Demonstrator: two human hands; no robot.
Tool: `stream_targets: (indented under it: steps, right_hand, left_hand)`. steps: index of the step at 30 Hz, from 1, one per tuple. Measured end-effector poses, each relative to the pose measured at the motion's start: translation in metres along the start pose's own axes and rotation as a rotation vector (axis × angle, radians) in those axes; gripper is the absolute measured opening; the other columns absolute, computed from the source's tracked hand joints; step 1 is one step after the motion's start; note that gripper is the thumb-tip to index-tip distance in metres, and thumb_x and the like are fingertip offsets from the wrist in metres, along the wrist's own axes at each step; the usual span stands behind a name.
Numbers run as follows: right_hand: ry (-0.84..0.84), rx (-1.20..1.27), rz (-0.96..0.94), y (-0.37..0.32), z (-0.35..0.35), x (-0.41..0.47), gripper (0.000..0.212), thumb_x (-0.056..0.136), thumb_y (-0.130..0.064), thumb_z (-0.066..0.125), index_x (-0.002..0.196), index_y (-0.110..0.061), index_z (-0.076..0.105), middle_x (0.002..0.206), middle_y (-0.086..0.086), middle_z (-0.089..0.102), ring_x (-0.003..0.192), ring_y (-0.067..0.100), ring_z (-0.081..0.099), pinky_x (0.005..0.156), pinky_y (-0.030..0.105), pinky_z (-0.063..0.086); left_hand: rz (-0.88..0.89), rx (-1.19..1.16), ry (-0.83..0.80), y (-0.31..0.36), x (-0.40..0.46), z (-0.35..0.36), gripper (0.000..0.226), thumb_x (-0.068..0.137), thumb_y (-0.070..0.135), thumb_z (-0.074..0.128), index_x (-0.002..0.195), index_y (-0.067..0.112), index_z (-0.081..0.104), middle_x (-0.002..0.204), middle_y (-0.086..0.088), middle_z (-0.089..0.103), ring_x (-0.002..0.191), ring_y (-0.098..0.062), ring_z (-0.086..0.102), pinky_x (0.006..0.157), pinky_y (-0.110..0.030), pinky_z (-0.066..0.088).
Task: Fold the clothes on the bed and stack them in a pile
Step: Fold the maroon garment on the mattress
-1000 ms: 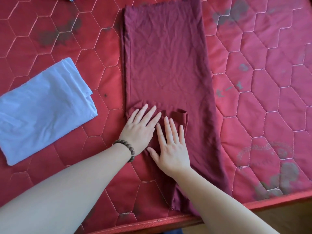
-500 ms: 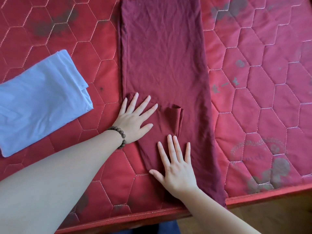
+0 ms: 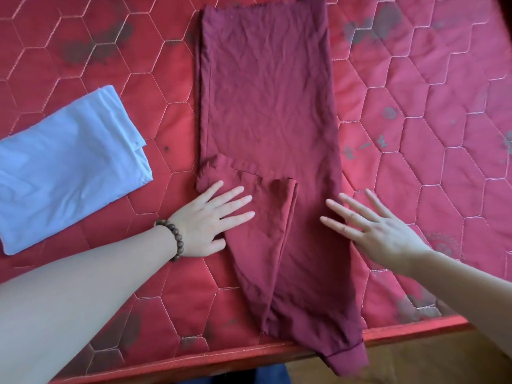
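A dark red garment [image 3: 266, 106] lies lengthwise down the middle of the red quilted mattress [image 3: 429, 134], folded into a long strip. Its sleeve is folded across the lower part, and the cuff hangs over the near bed edge. My left hand [image 3: 213, 217], with a bead bracelet on the wrist, presses flat on the sleeve near the garment's left edge. My right hand [image 3: 371, 225] has its fingers spread straight over the garment's right edge; whether it touches the cloth is unclear. A folded pale blue garment [image 3: 69, 167] lies to the left.
The mattress's near edge [image 3: 277, 353] runs along the bottom, with wooden floor beyond it at the lower right. Bare quilted surface stretches to the right of the dark red garment and between it and the blue one.
My right hand has slid from the garment's middle out to its right edge. My left hand stays pressed on the sleeve. The view has shifted, showing the cuff over the bed edge.
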State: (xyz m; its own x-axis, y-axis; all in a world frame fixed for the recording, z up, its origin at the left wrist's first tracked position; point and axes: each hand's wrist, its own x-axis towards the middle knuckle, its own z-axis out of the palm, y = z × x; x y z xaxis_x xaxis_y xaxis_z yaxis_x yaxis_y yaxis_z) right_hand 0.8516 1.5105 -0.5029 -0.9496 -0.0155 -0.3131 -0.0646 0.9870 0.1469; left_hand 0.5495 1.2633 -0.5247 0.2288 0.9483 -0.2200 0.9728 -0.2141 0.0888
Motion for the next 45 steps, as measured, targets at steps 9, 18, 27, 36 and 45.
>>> stream_targets:
  steps: [9,18,27,36,45]
  right_hand:
    - [-0.243,0.171,-0.264,-0.017,-0.02,0.021,0.098,0.07,-0.013,0.065,0.15,-0.044,0.018,0.162,0.003,-0.006,0.148,0.031,-0.003,0.118,0.052,0.003]
    - [-0.63,1.516,0.322,0.022,-0.061,0.05,0.023,0.089,-0.017,0.058,0.098,-0.027,0.076,0.106,-0.007,0.072,0.102,0.012,0.065,0.093,0.026,0.05]
    - [-0.529,2.061,1.227,0.013,-0.017,0.071,0.046,0.087,-0.047,0.062,0.115,-0.01,0.062,0.102,0.007,0.073,0.086,0.024,0.069,0.073,0.037,0.055]
    - [-0.043,1.73,1.131,0.011,-0.023,0.08,0.046,0.07,-0.049,0.079,0.096,-0.013,0.067,0.09,0.003,0.072,0.084,0.022,0.066,0.072,0.037,0.05]
    - [0.054,1.395,1.348,0.033,-0.023,0.116,0.037,0.096,-0.035,0.054,0.069,-0.01,0.05,0.056,0.001,0.036,0.056,0.022,0.038,0.057,0.03,0.036]
  left_hand:
    - [0.173,-0.031,-0.101,0.047,0.007,0.004,0.082,0.07,0.032,0.061,0.148,0.031,0.035,0.157,-0.005,0.026,0.146,-0.029,0.021,0.117,-0.05,0.021]
    - [-0.743,-1.673,-0.311,0.015,0.036,-0.044,0.048,0.096,0.042,0.05,0.124,0.005,0.059,0.12,-0.006,0.061,0.116,-0.017,0.053,0.111,-0.039,0.034]
    - [-1.222,-2.222,-0.323,-0.007,0.047,-0.032,0.051,0.098,0.041,0.046,0.128,0.001,0.057,0.126,-0.017,0.063,0.119,-0.029,0.059,0.108,-0.047,0.04]
    - [-1.106,-2.028,0.108,-0.019,0.073,-0.029,0.021,0.09,0.021,0.066,0.107,0.009,0.068,0.104,-0.01,0.073,0.102,-0.024,0.069,0.088,-0.037,0.055]
    - [-1.232,-1.456,0.237,-0.032,0.103,-0.018,0.036,0.089,0.029,0.062,0.064,0.009,0.045,0.066,-0.004,0.035,0.066,-0.018,0.034,0.064,-0.033,0.029]
